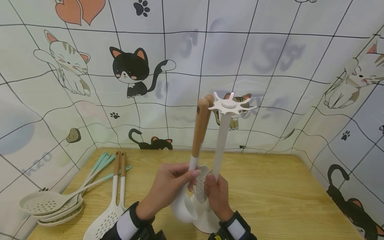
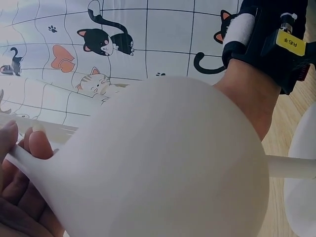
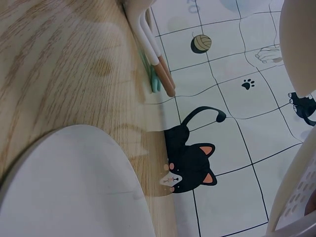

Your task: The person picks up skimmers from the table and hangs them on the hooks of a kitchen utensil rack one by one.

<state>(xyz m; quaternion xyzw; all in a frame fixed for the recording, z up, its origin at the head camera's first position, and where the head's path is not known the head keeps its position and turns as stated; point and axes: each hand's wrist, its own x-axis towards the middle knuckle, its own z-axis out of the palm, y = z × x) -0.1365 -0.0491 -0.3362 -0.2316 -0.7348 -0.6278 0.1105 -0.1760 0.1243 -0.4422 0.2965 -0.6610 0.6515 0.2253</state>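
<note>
My left hand pinches a white ladle low on its shaft, its wooden handle pointing up. A second wooden handle stands close behind the first. Between the hands shows a white perforated utensil head. My right hand grips the pole of a white utensil stand, topped by a ring of hooks. The stand's round base is below. In the left wrist view, the ladle's bowl fills the middle and hides much of the right hand.
On the left of the wooden table lies a stack of white slotted spoons with mint handles. Beside it lie slotted turners with wooden handles. A cat-patterned cloth hangs around the table's back and sides.
</note>
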